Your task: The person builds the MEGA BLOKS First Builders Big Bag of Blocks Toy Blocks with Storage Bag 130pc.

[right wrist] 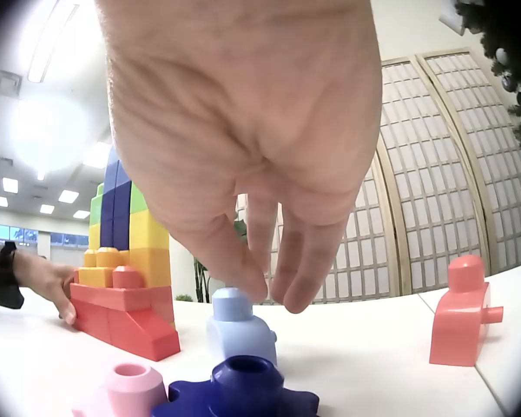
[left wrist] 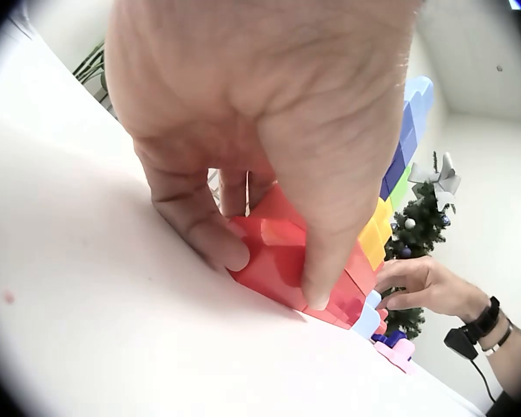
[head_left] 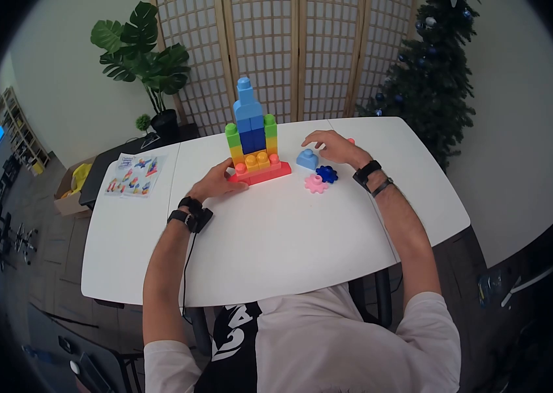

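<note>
A tower of toy building blocks (head_left: pixel 252 139) stands upright, light and dark blue in the middle, with green and yellow columns at both sides. My left hand (head_left: pixel 214 183) grips the left end of its long red base (left wrist: pixel 273 261), thumb and fingers on different sides. Fingers pointing down, my right hand (head_left: pixel 334 145) is over a loose light blue block (right wrist: pixel 234 326) with one stud, holding nothing. In the right wrist view the fingertips are right at that stud. Near this block lie a dark blue gear (head_left: pixel 327 173) and a pink gear (head_left: pixel 316 184).
A red block with a side peg (right wrist: pixel 458 326) sits right of the right hand. On the table's left lies a printed picture sheet (head_left: pixel 136 175). A potted plant (head_left: pixel 164 122), a folding screen (head_left: pixel 296 59) and a decorated tree (head_left: pixel 427 85) stand behind the white table (head_left: pixel 276 255).
</note>
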Tool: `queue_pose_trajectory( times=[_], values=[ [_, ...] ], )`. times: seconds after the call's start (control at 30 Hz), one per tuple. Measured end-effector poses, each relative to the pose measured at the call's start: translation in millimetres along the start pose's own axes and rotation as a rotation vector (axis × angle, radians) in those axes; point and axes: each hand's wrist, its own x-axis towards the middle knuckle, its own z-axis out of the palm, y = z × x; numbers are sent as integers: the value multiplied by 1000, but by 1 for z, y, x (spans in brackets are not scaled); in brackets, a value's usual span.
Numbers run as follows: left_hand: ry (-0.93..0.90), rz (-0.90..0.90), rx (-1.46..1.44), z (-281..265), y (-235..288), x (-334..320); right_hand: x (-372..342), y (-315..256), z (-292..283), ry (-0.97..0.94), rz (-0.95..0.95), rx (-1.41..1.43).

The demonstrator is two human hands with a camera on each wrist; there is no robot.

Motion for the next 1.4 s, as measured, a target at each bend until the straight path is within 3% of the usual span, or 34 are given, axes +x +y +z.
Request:
queue_pose_trajectory(
  times=[0.1,0.33,0.5,0.73,0.83,0.93,1.2,1.4],
  values=[
    [16,-11,0,2,-3,-1,7,0,4,-92,22,-73],
    [7,13,-44,3,-10,1,12,-41,-9,-25,35,-213],
    [15,23,-28,2,2,-5,32,-114,-9,154,-88,-4],
    [-26,17,-63,1,0,-6,74,-172,41,316,-162,-67],
    [-38,55,-73,1,-9,-3,79,-176,68,334,-87,-192],
    [-28,129,-78,2,-16,-1,79,-171,81,360,-126,-283],
    [-9,60,-7,2,-15,0,79,-170,79,319,-93,-162],
    [10,212,-48,4,-28,6,85,-163,90,378,-92,-162]
  ],
)
